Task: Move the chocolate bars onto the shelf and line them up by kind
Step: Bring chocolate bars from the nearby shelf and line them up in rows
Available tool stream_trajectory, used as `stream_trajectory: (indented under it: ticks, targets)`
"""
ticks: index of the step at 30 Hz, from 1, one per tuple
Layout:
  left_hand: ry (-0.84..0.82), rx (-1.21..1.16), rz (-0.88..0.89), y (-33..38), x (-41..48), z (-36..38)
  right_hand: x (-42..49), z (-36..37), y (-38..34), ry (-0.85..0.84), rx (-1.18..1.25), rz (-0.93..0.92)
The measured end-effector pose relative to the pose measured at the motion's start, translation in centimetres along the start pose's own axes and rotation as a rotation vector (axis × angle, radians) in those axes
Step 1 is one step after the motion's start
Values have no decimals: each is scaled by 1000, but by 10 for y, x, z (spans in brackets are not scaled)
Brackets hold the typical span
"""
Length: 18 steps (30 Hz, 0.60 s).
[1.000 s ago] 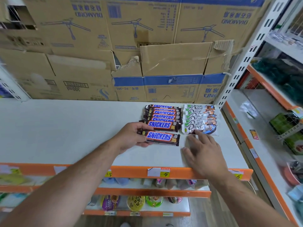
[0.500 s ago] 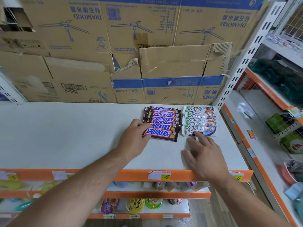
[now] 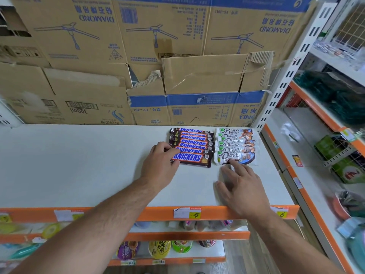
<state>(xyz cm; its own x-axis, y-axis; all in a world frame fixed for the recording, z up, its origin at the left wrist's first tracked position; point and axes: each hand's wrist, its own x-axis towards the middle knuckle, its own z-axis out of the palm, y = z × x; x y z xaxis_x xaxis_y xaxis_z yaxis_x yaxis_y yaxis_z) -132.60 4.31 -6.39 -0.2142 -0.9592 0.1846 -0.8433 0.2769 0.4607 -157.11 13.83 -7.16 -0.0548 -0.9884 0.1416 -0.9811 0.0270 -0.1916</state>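
- Left hand (image 3: 160, 165) pinches the left end of the front Snickers bar (image 3: 192, 158), which touches the Snickers row (image 3: 192, 139) behind it on the white shelf (image 3: 79, 165)
- Right hand (image 3: 243, 188) lies spread, index fingertip touching the front Dove bar (image 3: 237, 157)

A white flat shelf board (image 3: 79, 165) with an orange front rail (image 3: 138, 213) spans the view. Flattened brown cardboard cartons with blue print (image 3: 177, 46) form the rear wall. A white slotted steel upright (image 3: 284, 80) stands at the right rear corner. An adjoining white-and-orange shelving unit (image 3: 308, 194) runs along the right. Lower orange-edged shelves (image 3: 177, 235) sit beneath. Grey-brown wood-pattern floor (image 3: 243, 262) shows below. Lighting is even.
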Motion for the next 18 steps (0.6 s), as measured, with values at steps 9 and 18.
stream_trajectory:
  ticks: [9,18]
  targets:
    - [-8,59,-15,4,-1,0,-1,-3,-1,-18,3,-2]
    - [18,77,-107,20,-24,-13,-1,-2,0,30,33,-35]
